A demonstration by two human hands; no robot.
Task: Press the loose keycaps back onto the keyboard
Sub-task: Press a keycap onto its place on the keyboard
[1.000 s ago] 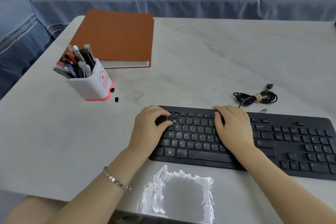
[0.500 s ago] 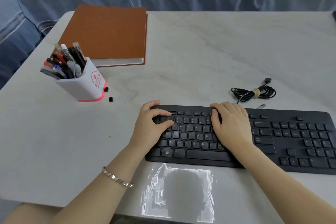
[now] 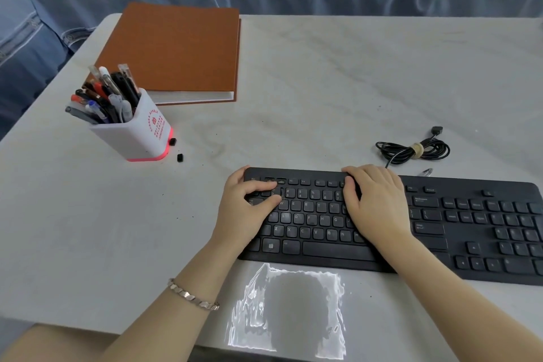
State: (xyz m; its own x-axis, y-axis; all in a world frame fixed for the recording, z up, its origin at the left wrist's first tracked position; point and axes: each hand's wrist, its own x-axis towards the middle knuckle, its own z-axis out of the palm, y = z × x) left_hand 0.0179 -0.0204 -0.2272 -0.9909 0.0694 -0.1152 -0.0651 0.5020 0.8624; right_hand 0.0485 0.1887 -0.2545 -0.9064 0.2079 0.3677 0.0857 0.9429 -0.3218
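Keyboard [image 3: 470,232] bears left hand [image 3: 244,209] pressing keys, right hand [image 3: 376,206] flat; two keycaps [image 3: 180,157] lie by pen holder [image 3: 138,135].

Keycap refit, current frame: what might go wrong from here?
1. The left hand covers the top-left keys of the keyboard where it presses, so a tilted cap could be forced down crooked unnoticed.
2. One loose keycap sits at the pen holder base, a second keycap just nearer; small and dark, they might get swept off the table by a reaching forearm.
3. The right hand rests on the middle keys; leaning there could shift the keyboard.
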